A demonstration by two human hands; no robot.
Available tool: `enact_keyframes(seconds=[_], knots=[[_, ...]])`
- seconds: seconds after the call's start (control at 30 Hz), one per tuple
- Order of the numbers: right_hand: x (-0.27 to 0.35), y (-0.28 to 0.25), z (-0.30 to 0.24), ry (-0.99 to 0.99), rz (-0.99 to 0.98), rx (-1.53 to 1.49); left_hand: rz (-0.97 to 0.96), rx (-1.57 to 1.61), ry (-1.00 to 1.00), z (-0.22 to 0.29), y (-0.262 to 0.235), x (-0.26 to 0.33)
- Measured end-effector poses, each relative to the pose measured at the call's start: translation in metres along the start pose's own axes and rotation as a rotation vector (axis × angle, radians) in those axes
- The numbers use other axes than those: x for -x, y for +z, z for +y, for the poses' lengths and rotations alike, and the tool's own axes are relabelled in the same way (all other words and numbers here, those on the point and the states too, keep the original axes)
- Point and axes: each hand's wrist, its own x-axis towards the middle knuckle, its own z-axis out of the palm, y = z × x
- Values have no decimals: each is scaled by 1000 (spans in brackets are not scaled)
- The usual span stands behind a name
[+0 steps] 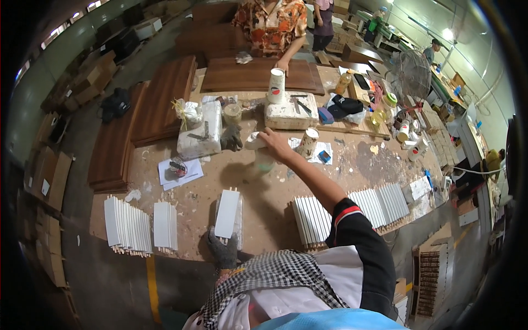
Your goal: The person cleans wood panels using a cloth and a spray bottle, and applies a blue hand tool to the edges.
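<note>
A grey work glove covers my left hand point(222, 247), which is closed around the near end of a white slat point(227, 213) with wooden pegs showing at its ends. That slat lies over a pale block point(238, 224) at the table's near edge. My bare right hand point(271, 142) reaches to the middle of the table, its fingers closed on something white point(254, 141) over a translucent greenish jar point(264, 161). Whether the white thing is a lid or a cloth I cannot tell. A printed paper cup point(308, 143) stands just right of that hand.
White slats stand in rows at the left point(127, 226) and right point(352, 212). Foam blocks point(199, 137) with scrapers lie beyond. Another person point(270, 27) stands across the table, one hand near a tall cup point(276, 85). Brown boards point(165, 99) are stacked far left.
</note>
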Motion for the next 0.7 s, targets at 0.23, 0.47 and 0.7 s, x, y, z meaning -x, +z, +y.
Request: enact_keyframes(seconds=[0.23,0.47,0.7], knots=[[42,-19,47,626,774,-1323,-68,375,-228,16,-1,-2],[80,57,72,1115,412,-1349,-48,368,-146,11,-2,0],[13,-14,7,532,630,-451,-32,337,-130,7,-3,4]])
